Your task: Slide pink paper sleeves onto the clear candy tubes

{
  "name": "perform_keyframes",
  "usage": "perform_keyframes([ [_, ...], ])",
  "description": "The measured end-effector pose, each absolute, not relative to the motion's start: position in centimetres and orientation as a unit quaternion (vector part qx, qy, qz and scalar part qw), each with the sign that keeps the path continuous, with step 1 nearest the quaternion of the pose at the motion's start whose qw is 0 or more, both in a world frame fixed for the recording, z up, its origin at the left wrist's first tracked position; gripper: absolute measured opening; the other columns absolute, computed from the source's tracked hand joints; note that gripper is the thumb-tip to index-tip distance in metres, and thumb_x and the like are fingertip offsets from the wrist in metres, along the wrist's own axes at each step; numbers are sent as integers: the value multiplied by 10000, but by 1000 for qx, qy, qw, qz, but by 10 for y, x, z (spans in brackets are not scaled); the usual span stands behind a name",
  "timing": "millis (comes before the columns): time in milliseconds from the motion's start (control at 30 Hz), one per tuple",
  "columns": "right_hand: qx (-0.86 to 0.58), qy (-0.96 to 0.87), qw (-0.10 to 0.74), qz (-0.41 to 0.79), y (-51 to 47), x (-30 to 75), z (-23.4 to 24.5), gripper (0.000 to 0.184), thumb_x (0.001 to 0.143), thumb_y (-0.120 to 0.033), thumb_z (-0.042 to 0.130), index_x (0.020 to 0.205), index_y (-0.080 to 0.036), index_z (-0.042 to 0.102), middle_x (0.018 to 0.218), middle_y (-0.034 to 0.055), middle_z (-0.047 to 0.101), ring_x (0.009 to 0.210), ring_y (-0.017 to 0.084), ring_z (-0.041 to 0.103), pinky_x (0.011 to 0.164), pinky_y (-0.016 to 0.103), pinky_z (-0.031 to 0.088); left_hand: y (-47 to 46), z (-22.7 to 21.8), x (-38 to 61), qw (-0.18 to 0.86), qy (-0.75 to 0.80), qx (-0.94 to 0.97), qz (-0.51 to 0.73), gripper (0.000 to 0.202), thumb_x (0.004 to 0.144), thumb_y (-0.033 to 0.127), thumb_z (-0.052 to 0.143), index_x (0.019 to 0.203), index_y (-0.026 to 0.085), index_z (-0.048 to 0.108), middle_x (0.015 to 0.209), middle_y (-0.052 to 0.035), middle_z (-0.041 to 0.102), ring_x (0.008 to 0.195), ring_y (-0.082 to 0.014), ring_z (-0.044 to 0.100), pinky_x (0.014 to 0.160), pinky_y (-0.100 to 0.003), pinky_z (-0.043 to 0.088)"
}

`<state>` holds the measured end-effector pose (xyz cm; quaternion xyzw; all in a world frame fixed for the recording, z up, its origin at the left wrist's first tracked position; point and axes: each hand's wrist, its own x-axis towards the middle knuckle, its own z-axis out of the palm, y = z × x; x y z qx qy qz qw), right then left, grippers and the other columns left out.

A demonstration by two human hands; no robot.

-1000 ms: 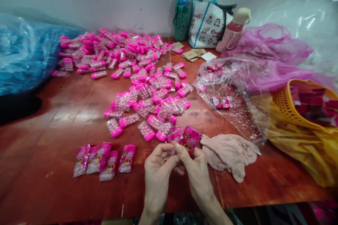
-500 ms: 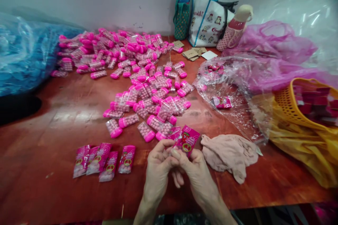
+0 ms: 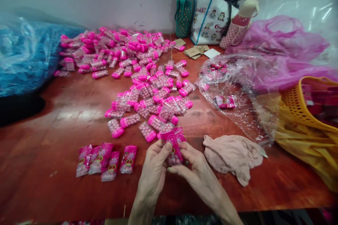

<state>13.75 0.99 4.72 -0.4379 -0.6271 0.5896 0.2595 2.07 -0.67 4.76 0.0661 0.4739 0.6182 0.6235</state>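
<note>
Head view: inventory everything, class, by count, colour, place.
Wall: one, grey, back
Table: one, red, centre
Tubes: dozens, pink, centre, back
Labelled packs: five, pink, left
Large bag: one, blue, left
Dark object: one, black, left
Bottle holder: one, teal, back
Tote: one, white, back
Pouched bottle: one, pink, back
Cardboard: several, brown, back
Card: one, white, back
Packet bag: one, clear, right
Plastic: uncounted, purple, right
Filled basket: one, yellow, right
Sheeting: uncounted, yellow, right
Cloth: one, beige, right
Central packs: two, pink, at hands
Left hand: one, on pack
Right hand: one, on pack
</note>
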Motion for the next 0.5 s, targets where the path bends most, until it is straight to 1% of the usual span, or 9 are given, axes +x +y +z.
perform_keyframes([
  [67, -438, -631, 268, 582, 10, 136, 45, 145, 755, -188, 612, 878, -225, 679, 1057, 40, 587, 1012, 217, 519, 873, 328, 411, -6, 47, 20, 634, 462, 51, 618, 52, 683, 181, 687, 690, 141, 654, 562, 32, 599, 501, -52, 526, 483, -131, 416],
  [100, -432, -631, 273, 584, 11, 135, 44, 135, 767, -167, 597, 854, -225, 683, 1025, 33, 596, 989, 207, 531, 861, 314, 419, -7, 47, 20, 635, 460, 48, 619, 49, 683, 173, 686, 691, 139, 651, 564, 28, 602, 508, -58, 532, 477, -133, 413],
  [233, -404, -623, 295, 601, 14, 132, 46, 195, 770, -74, 569, 813, -224, 686, 878, 4, 601, 892, 169, 561, 800, 257, 445, -9, 46, 23, 628, 460, 50, 626, 31, 694, 154, 673, 697, 137, 648, 594, 15, 627, 540, -68, 554, 501, -142, 420],
  [400, -402, -618, 304, 603, 17, 132, 43, 217, 759, -36, 569, 821, -212, 678, 862, 2, 583, 859, 156, 557, 805, 248, 445, -11, 42, 24, 630, 473, 81, 611, 110, 710, 169, 660, 817, 148, 670, 678, -12, 668, 625, -108, 606, 593, -195, 468],
  [500, -393, -630, 300, 599, 16, 130, 41, 188, 771, -54, 569, 801, -209, 671, 867, 1, 584, 853, 153, 562, 787, 245, 456, -10, 39, 23, 630, 481, 87, 603, 153, 697, 192, 671, 845, 153, 672, 707, -27, 683, 668, -136, 626, 624, -227, 487],
])
